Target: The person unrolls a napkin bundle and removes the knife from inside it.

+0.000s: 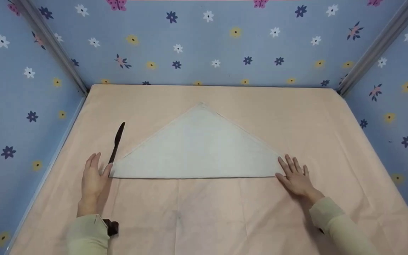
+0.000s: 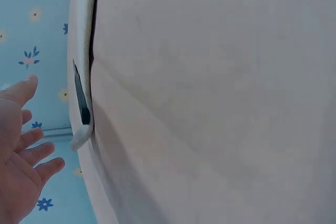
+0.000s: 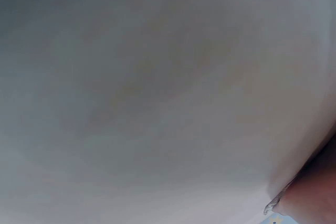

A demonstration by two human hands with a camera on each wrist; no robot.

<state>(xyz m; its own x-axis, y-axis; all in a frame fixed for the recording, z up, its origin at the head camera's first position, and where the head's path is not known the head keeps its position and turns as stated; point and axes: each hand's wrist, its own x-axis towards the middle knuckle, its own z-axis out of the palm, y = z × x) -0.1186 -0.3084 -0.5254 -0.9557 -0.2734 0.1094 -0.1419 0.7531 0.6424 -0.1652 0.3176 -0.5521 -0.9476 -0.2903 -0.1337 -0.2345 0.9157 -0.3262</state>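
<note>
A pale cloth napkin lies folded into a large triangle, its point at the far side and its long folded edge towards me. At its left corner is my left hand, fingers extended and thumb right at the corner. The left wrist view shows this hand with its fingers apart, beside the napkin's folded edge. My right hand rests with spread fingers at the right corner. Only a blurred bit of that hand shows in the right wrist view. Neither hand grips anything.
A dark table knife lies just left of the napkin, its handle end close by my left thumb. Under everything is a creased peach tablecloth. Blue flowered walls enclose the table at the back and both sides.
</note>
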